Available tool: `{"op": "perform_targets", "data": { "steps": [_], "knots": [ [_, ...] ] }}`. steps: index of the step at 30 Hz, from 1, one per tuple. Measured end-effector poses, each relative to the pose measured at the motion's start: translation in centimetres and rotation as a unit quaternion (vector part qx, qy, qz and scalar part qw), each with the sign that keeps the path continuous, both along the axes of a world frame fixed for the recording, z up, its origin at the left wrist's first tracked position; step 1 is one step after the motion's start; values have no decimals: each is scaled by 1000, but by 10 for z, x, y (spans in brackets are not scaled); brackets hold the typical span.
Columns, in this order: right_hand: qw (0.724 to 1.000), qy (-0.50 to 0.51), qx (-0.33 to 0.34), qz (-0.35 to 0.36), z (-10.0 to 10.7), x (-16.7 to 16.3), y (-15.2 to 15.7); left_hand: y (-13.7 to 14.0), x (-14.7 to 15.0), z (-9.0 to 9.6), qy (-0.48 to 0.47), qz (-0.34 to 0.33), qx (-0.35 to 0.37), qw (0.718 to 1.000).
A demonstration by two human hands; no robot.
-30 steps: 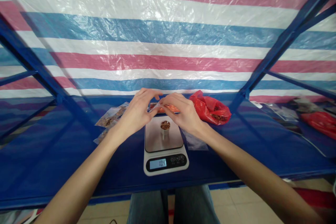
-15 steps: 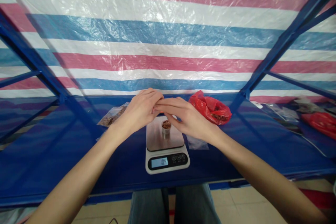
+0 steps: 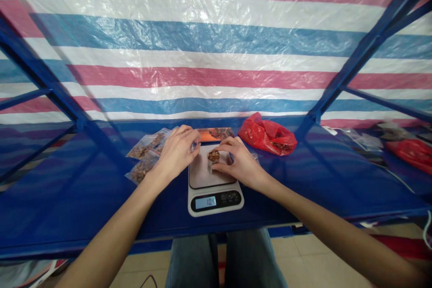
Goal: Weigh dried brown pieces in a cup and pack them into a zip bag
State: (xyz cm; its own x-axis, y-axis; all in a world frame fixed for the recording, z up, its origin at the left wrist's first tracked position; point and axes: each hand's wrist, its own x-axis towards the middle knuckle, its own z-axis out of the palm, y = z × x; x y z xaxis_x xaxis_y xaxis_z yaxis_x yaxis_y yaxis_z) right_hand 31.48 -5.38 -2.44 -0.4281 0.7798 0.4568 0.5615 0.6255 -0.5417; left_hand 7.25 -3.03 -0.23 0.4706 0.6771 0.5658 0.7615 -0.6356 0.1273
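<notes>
A small metal cup (image 3: 210,166) filled with brown bits (image 3: 213,155) stands upright on the steel plate of a digital kitchen scale (image 3: 199,175). The scale's display reads 10.4. My right hand (image 3: 242,164) reaches in from the right, with thumb and fingers closed around the cup's side. At the plate's left edge, my left hand (image 3: 180,149) has its fingers curled together. Something small and shiny shows at those fingertips, too unclear to name. Clear zip bags of brown bits (image 3: 140,168) lie beside the left hand, partly covered by it.
An open red plastic bag (image 3: 266,135) holding brown bits sits behind my right hand. An orange printed packet (image 3: 216,134) lies behind the scale. Blue frame bars (image 3: 340,72) rise at both sides, with a striped sheet (image 3: 202,72) behind. Another red bag (image 3: 410,153) is far right.
My hands, together above the back of the scale before, have moved apart. The right came down to the cup and closed on it; the left shifted slightly left and lower.
</notes>
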Motion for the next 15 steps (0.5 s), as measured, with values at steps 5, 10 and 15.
{"op": "perform_targets", "data": {
  "steps": [5, 10, 15],
  "knots": [
    [995, 104, -3, 3, 3, -5, 5, -5, 8, -1, -31, 6, -15, 999],
    [995, 100, 15, -18, 26, -10, 7, -6, 20, 1, -43, 38, -28, 998],
    [995, 13, 95, -11, 47, -15, 9, -8, 26, 7, -42, 72, -57, 995]
  ]
}}
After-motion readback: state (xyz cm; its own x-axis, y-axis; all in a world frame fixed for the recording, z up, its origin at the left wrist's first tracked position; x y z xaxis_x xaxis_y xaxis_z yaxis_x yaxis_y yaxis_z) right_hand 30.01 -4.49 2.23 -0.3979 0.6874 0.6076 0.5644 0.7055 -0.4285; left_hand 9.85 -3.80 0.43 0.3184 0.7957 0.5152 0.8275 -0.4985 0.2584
